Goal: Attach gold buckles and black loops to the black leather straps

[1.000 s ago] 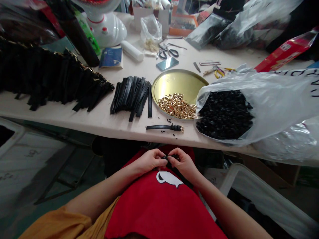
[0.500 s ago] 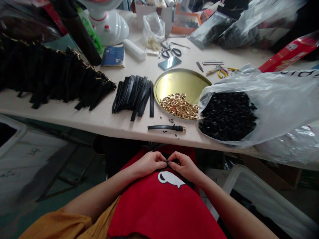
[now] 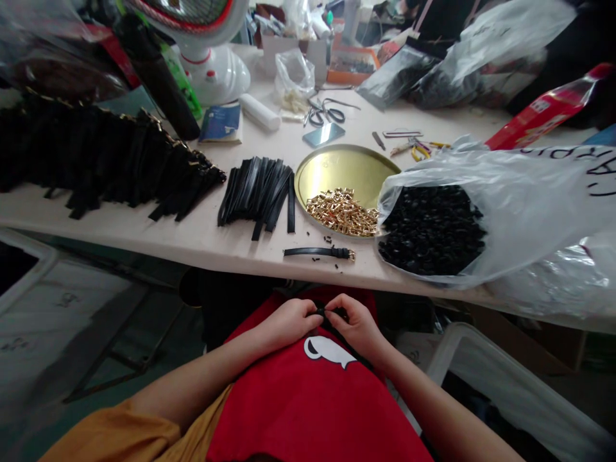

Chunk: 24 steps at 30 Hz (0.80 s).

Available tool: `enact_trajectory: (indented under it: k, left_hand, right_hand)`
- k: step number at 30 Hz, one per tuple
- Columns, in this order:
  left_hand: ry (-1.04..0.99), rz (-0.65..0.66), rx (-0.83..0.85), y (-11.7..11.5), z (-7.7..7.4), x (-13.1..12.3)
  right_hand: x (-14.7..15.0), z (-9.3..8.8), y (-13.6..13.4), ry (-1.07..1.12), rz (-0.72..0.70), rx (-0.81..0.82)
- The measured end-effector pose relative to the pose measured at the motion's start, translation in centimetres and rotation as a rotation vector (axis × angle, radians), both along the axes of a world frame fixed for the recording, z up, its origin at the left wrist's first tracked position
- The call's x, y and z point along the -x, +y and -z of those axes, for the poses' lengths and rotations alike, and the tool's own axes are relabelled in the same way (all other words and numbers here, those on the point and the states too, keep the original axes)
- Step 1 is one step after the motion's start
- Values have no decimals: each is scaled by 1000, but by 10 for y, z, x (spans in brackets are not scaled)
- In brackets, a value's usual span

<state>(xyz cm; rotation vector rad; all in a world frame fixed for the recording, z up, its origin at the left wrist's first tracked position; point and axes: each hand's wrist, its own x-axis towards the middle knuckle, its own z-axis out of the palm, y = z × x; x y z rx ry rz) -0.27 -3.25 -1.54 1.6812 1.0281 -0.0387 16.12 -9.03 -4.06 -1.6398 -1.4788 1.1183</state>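
Note:
Both hands meet in my lap over a red cloth (image 3: pixel 312 398). My left hand (image 3: pixel 287 323) and my right hand (image 3: pixel 355 324) are closed, fingertips pinched together on a small black strap piece (image 3: pixel 323 313). On the table edge just above them lies one finished black strap with a gold buckle (image 3: pixel 318 253). Behind it a round gold tray (image 3: pixel 337 168) holds a heap of gold buckles (image 3: pixel 342 212). To the tray's left lies a bundle of plain black straps (image 3: pixel 257 190).
A clear plastic bag (image 3: pixel 520 192) spilling small black loops (image 3: pixel 433 228) lies at the right. A long pile of buckled black straps (image 3: pixel 106 157) fills the left. Scissors (image 3: pixel 325 110), pliers (image 3: pixel 416 149), a phone (image 3: pixel 323 135) and a white fan base (image 3: pixel 216 61) stand behind.
The hands stay pinched together in my lap with only slight finger shifts. The view has tilted up a little, so the table sits lower in the picture.

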Motion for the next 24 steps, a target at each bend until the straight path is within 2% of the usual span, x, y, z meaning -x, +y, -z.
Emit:
enact_trajectory:
  k: [8,13,20,24]
  left_hand:
    - [23,44,-89,1,-2,-5]
    - [29,77,-166,3,-5,-14]
    - [57,165,-199,27,-26,-9]
    - [92,186,-280,31,-33,-16]
  right_hand:
    - [0,3,0,40,28,30]
    - [-5,-2,1,62,25,67]
    - [-20,-19,18,120,-3,110]
    - [-19,-23,22,155,18,89]
